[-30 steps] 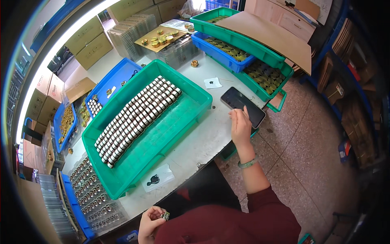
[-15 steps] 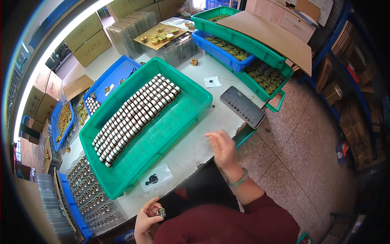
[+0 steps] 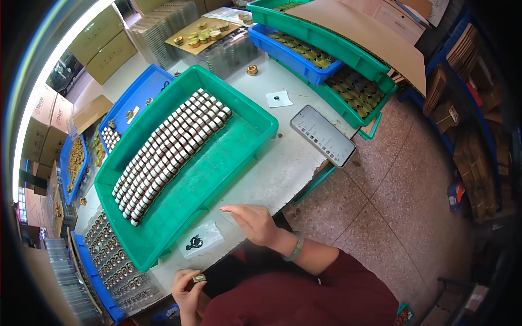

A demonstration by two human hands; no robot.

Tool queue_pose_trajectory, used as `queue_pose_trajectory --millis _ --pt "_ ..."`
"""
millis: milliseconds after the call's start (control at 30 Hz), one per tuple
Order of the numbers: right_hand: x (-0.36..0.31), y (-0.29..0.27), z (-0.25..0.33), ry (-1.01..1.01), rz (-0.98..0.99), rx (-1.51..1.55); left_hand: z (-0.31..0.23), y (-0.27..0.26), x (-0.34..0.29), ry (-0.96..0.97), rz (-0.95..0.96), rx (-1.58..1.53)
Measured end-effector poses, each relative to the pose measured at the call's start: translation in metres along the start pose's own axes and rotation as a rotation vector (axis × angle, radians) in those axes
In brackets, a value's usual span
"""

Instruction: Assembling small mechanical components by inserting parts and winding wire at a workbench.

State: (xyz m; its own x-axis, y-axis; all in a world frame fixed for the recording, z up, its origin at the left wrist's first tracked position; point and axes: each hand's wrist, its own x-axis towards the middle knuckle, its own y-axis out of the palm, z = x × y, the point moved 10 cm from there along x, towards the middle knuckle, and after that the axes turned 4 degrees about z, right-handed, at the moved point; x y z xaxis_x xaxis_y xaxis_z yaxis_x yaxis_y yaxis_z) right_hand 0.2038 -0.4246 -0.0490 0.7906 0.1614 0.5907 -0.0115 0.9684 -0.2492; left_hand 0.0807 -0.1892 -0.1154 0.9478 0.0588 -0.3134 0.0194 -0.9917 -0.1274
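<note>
My left hand (image 3: 186, 289) is low at the table's near edge, with thumb and fingers closed on a small square metal part (image 3: 199, 278). Its exact kind is too small to tell. Further right, my right hand (image 3: 253, 224) is over the table's front edge, fingers stretched out to the left and nothing visible in them. Between the hands and the green tray (image 3: 217, 191) lies a white paper with a black smear (image 3: 209, 239). In the tray stand many small white-topped pieces (image 3: 173, 146) in tight rows.
A phone (image 3: 323, 135) with its screen lit lies at the table's right edge. Behind it are stacked green and blue trays (image 3: 293, 54) of metal parts. At left are clear plastic trays (image 3: 111, 255) with ring-shaped parts and a blue tray (image 3: 142, 96). A small brass ring (image 3: 252, 70) stands farther back.
My right hand has moved left and nearer, toward the black-smeared paper. My left hand has shifted slightly left, still holding the metal part. The phone screen has turned from dark to light.
</note>
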Motion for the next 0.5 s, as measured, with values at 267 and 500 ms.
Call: queue_pose_trajectory --millis 267,500 --pt "-0.002 0.0 0.0 -0.036 0.053 0.008 -0.018 -0.018 0.002 0.26 -0.226 0.465" --pt "-0.008 -0.002 -0.009 -0.015 0.012 0.047 -0.02 -0.018 0.003 0.272 -0.248 0.461"
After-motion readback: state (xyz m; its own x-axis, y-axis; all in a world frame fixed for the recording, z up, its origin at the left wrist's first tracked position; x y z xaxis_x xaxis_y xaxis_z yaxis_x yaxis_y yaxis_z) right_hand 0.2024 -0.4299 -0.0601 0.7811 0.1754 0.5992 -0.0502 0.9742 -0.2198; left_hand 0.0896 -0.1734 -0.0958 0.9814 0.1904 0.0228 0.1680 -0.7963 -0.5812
